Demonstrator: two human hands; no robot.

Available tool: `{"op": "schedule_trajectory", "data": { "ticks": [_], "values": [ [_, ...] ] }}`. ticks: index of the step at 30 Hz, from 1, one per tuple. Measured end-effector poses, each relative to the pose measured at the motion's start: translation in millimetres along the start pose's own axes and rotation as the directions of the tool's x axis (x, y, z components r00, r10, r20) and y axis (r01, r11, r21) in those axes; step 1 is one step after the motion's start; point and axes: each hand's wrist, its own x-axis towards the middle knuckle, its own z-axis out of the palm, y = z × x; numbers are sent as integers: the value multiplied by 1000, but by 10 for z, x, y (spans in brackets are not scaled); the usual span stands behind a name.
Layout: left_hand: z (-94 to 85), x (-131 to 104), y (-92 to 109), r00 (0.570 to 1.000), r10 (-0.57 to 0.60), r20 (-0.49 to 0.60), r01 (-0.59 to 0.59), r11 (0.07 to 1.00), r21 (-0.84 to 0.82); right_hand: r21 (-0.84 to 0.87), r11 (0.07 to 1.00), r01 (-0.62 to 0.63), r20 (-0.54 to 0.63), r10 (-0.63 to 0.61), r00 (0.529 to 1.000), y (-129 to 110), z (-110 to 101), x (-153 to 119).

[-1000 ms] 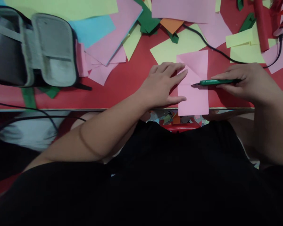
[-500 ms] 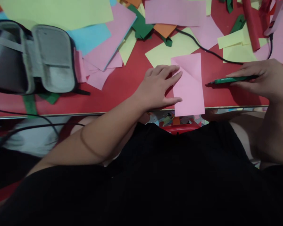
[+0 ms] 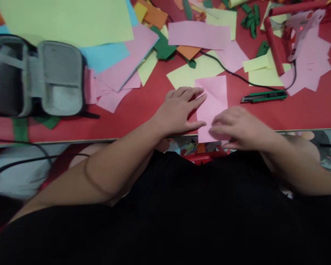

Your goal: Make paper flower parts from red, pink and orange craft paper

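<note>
A pink sheet of paper [image 3: 213,98] lies upright in front of me, with its bottom end past the table's near edge. My left hand [image 3: 179,110] rests flat at its left side, fingers spread, fingertips on the paper. Over the lower right part of the sheet is my right hand [image 3: 237,127], blurred by motion and with its fingers bent. Whether it pinches the paper, I cannot tell. A green utility knife [image 3: 264,96] lies on the red table [image 3: 143,106], right of the sheet and beyond my right hand.
An open grey-lined case [image 3: 61,66] stands at the left. Coloured paper sheets and scraps cover the back, including a large yellow-green sheet [image 3: 66,18]. At the right, a pink glue gun [image 3: 302,33] stands near a red roll [image 3: 274,46]; its black cord [image 3: 237,73] crosses the table.
The utility knife has left my right hand and lies on the table. My right hand has moved left onto the pink sheet. My left hand stays on the paper; the view has shifted slightly.
</note>
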Motion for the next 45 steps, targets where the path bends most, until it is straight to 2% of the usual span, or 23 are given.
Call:
{"op": "schedule_trajectory", "data": {
  "ticks": [2, 4, 9, 12, 15, 18, 20, 21, 22, 23, 24, 25, 26, 27, 28, 29, 32, 33, 34, 36, 39, 42, 45],
  "values": [
    [-16, -15, 17, 1000, -11, -7, 11, 1000, 18, -110, 993, 39, 69, -31, 997, -165, 178, 161],
    [-30, -24, 24, 1000, -9, -23, 10, 999, 38, -174, 985, 10, 82, 4, 997, -194, 246, 236],
    [-54, 3, 59, 1000, -14, -15, 15, 997, 74, -163, 981, -103, 208, 137, 969, -224, 94, 280],
    [-84, 33, 103, 999, -36, -14, 37, 994, 100, -30, 1000, 9, 353, 2, 935, -442, 58, 337],
    [-92, 54, 100, 999, -23, -25, 26, 994, 104, 180, 978, 101, 399, -167, 902, -584, 53, 324],
    [-49, 63, 38, 996, 7, -84, 0, 997, 82, 471, 878, 84, 243, -221, 945, -443, -49, 205],
    [-4, 66, -10, 991, 45, -130, -38, 998, 55, 638, 765, 84, 17, -123, 992, -231, -157, 108],
    [17, 68, -29, 986, 70, -152, -64, 997, 40, 654, 752, 77, -112, -5, 994, -116, -203, 65],
    [37, 70, -43, 980, 95, -173, -92, 995, 25, 636, 771, 33, -244, 161, 956, -7, -235, 28],
    [53, 72, -52, 974, 118, -193, -118, 993, 11, 597, 802, -32, -379, 317, 869, 88, -248, 0],
    [67, 75, -58, 968, 141, -207, -144, 990, -3, 546, 830, -116, -507, 437, 743, 166, -241, -20],
    [77, 78, -63, 963, 160, -218, -169, 985, -20, 495, 846, -199, -616, 503, 606, 223, -213, -30],
    [84, 81, -70, 958, 171, -231, -186, 982, -44, 445, 854, -269, -693, 518, 502, 259, -168, -30],
    [89, 85, -81, 953, 166, -254, -192, 978, -82, 394, 861, -322, -742, 505, 441, 275, -108, -19],
    [90, 89, -96, 946, 144, -291, -189, 973, -131, 347, 866, -360, -759, 485, 435, 275, -39, 1],
    [88, 92, -116, 935, 108, -338, -180, 965, -189, 300, 873, -386, -741, 468, 482, 261, 36, 31],
    [63, 96, -170, 889, -45, -456, -137, 924, -358, 168, 904, -393, -504, 421, 754, 177, 239, 158],
    [49, 95, -174, 886, -83, -456, -117, 911, -394, 140, 913, -382, -399, 405, 823, 150, 281, 201],
    [33, 92, -166, 894, -109, -434, -91, 906, -414, 124, 920, -371, -317, 391, 864, 131, 304, 238],
    [4, 84, -119, 927, -117, -356, -36, 918, -395, 124, 917, -379, -266, 399, 878, 126, 293, 285],
    [-7, 80, -19, 964, -71, -255, -3, 960, -279, 147, 882, -448, -311, 471, 825, 215, 194, 300],
    [11, 98, 32, 976, -43, -215, -2, 979, -203, 100, 858, -504, -295, 509, 808, 367, 122, 340],
    [22, 115, 23, 982, -53, -179, 26, 989, -147, 8, 853, -523, -240, 509, 827, 484, 129, 426]
  ]
}}
